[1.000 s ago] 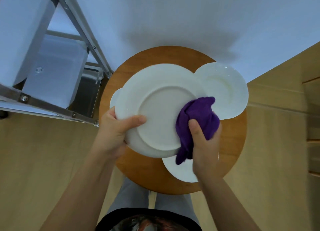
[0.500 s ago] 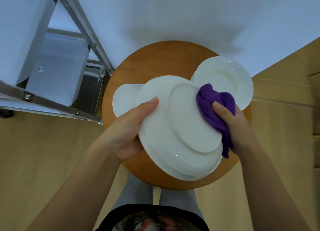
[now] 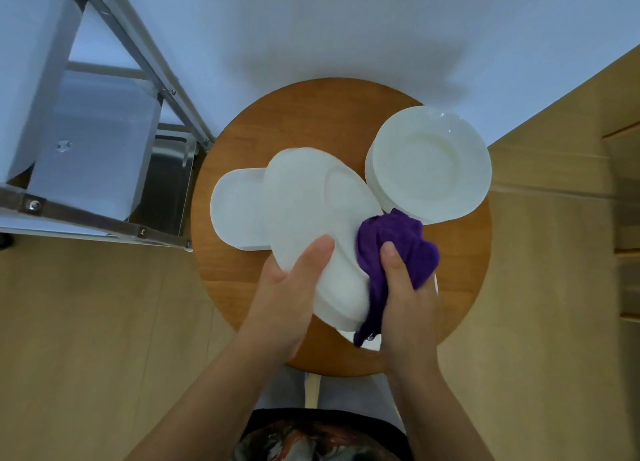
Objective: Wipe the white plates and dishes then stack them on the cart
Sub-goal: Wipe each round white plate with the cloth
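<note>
My left hand [image 3: 289, 296] grips a large white plate [image 3: 311, 211] by its near rim, tilted steeply with its underside facing up. My right hand [image 3: 407, 296] holds a bunched purple cloth [image 3: 398, 242] against the plate's right edge. Under them stands a round wooden table [image 3: 460, 253]. A stack of white round plates [image 3: 429, 164] sits on its right side. A white rounded-rectangular dish [image 3: 237, 208] lies on its left. Another white dish [image 3: 369, 341] peeks out below the cloth.
A metal cart [image 3: 104, 218] with steel frame and shelves stands to the left of the table, close to its edge. A white wall runs behind. Wooden floor surrounds the table, and wooden furniture [image 3: 623, 218] sits at the far right.
The held plate has been tilted more steeply and turned. My right hand with the cloth slid down from the plate's upper right to its lower right edge. My left hand shifted lower.
</note>
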### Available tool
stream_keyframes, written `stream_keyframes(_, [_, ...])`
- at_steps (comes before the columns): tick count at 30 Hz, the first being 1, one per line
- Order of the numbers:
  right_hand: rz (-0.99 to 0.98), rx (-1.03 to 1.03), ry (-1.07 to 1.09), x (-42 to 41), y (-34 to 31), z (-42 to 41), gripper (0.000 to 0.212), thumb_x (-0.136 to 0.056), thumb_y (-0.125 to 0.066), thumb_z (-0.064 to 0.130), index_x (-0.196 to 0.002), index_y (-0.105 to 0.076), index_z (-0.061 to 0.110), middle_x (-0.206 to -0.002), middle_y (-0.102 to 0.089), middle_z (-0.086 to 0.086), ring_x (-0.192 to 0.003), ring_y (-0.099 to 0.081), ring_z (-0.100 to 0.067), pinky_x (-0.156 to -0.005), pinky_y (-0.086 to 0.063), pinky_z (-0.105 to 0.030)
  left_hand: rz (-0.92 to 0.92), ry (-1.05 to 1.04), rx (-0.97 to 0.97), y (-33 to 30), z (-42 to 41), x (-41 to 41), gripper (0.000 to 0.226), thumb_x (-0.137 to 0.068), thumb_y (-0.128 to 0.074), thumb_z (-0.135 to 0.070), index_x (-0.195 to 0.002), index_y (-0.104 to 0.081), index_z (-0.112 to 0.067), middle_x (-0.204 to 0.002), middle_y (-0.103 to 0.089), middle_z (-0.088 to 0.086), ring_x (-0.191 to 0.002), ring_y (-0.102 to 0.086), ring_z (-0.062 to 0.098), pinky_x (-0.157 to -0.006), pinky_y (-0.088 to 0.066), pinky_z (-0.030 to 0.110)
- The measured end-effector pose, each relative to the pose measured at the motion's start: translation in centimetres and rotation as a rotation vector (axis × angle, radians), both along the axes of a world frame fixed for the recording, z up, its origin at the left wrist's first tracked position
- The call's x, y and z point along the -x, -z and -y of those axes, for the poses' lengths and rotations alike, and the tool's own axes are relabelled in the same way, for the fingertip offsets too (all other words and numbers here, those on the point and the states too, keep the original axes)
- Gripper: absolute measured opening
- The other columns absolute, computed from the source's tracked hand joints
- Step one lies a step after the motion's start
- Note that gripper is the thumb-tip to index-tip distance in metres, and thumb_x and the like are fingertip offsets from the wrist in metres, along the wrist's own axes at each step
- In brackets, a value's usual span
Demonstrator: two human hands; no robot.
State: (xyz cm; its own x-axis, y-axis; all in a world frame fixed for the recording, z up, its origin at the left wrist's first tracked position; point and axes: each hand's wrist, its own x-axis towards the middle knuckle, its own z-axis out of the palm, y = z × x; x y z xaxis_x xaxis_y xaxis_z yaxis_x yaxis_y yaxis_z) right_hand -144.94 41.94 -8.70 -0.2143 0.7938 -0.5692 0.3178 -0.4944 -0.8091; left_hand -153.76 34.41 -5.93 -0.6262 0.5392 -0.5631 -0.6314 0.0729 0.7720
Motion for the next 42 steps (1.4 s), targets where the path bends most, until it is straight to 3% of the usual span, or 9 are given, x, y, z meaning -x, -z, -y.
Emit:
stream_keyframes(7, [-0.054,0.035,0.009,0.3,-0.3,-2.2,0.046,-0.074,-0.057,0.060,-0.113,-0.056,0.036,-0.100,-0.066,0.011,-0.094,-0.064,-0.012,-0.075,-0.055,-0.030,-0.290,0.347,-0.093,-1.3,0.2,-0.5,0.019,-0.086,-0.059,-0.048,-0.088,-0.059,-0.067,-0.087,-0.062,-0.042,-0.086,-0.059,-0.018,-0.064,-0.046,0.003])
stream_keyframes(14, [-0.022,0.125,-0.102,2.4,0.0,-3.3,0.051,-0.086,-0.039,0.068,-0.121,-0.055,0.034,-0.104,-0.068,0.004,-0.096,-0.065,-0.019,-0.085,-0.055,-0.043,-0.369,0.595,-0.001,-0.7,0.1,-0.2,0.019,-0.081,-0.051,-0.054,-0.094,-0.062,-0.048,-0.098,-0.066,-0.014,-0.092,-0.063,0.003,-0.084,-0.054,0.025])
stream_keyframes(19, [-0.205,0.253,-0.096,1.9,-1.2,-1.9,0.057,-0.067,-0.048,0.071,-0.111,-0.058,0.037,-0.087,-0.072,0.010,-0.080,-0.070,-0.011,-0.061,-0.057,-0.026,-0.420,0.626,0.111,0.0,1.0,-1.1,0.046,-0.079,-0.053,-0.056,-0.090,-0.061,-0.012,-0.081,-0.063,0.006,-0.077,-0.062,0.027,-0.064,-0.054,0.043])
stream_keyframes(26, [-0.437,0.474,0.050,-0.7,-1.9,-2.0,0.063,-0.053,-0.065,0.052,-0.107,-0.064,0.021,-0.083,-0.074,0.000,-0.074,-0.072,-0.015,-0.055,-0.055,-0.027,-0.875,0.912,0.275,1.3,-0.1,-0.2,0.009,-0.093,-0.045,-0.042,-0.092,-0.053,-0.038,-0.054,-0.050,-0.010,-0.048,-0.049,0.012,-0.045,-0.035,0.014])
stream_keyframes(29, [-0.408,0.484,0.010,-1.8,-1.9,-3.2,0.060,-0.054,-0.065,0.050,-0.107,-0.064,0.020,-0.088,-0.074,-0.002,-0.076,-0.072,-0.018,-0.056,-0.057,-0.030,-1.253,1.130,0.441,2.6,-0.2,-0.6,0.055,-0.098,-0.030,-0.045,-0.146,-0.004,-0.041,-0.086,-0.059,-0.003,-0.064,-0.053,0.015,-0.054,-0.031,0.020])
stream_keyframes(31, [-0.395,0.427,0.014,-2.4,-1.9,-4.4,0.053,-0.057,-0.066,0.042,-0.104,-0.064,0.018,-0.089,-0.074,-0.004,-0.078,-0.072,-0.019,-0.058,-0.058,-0.031,-1.346,1.275,0.467,3.3,-0.4,-2.0,0.074,-0.099,-0.024,-0.044,-0.123,0.047,-0.048,-0.092,-0.054,0.003,-0.063,-0.049,0.019,-0.054,-0.030,0.028])
stream_keyframes(35, [-0.131,0.336,-0.076,-4.7,-1.6,-6.5,0.053,-0.043,-0.081,0.016,-0.092,-0.062,0.014,-0.080,-0.070,-0.008,-0.075,-0.069,-0.025,-0.062,-0.057,-0.038,-1.241,1.493,0.476,4.0,-1.0,-4.1,0.081,-0.100,-0.028,-0.041,-0.114,0.051,-0.048,-0.090,-0.044,0.015,-0.050,-0.030,0.019,-0.050,-0.027,0.028])
stream_keyframes(38, [0.035,0.316,-0.039,-6.9,0.0,-7.1,0.028,-0.066,-0.063,-0.012,-0.077,-0.052,0.011,-0.064,-0.054,-0.008,-0.058,-0.057,-0.024,-0.047,-0.046,-0.031,-1.206,1.647,0.487,5.3,-1.6,-5.9,0.075,-0.101,-0.033,-0.041,-0.131,0.036,-0.046,-0.136,-0.033,0.034,-0.089,-0.055,0.036,-0.081,-0.045,0.042])
stream_keyframes(42, [0.118,0.332,0.114,-9.4,3.1,-7.3,0.025,-0.074,-0.050,-0.016,-0.073,-0.050,0.008,-0.067,-0.049,-0.008,-0.060,-0.049,-0.022,-0.053,-0.038,-0.029,-0.956,1.520,0.491,7.3,-1.2,-6.5,0.085,-0.085,-0.035,-0.072,-0.139,0.026,-0.047,-0.154,-0.024,0.008,-0.136,-0.032,0.027,-0.113,-0.015,0.049])
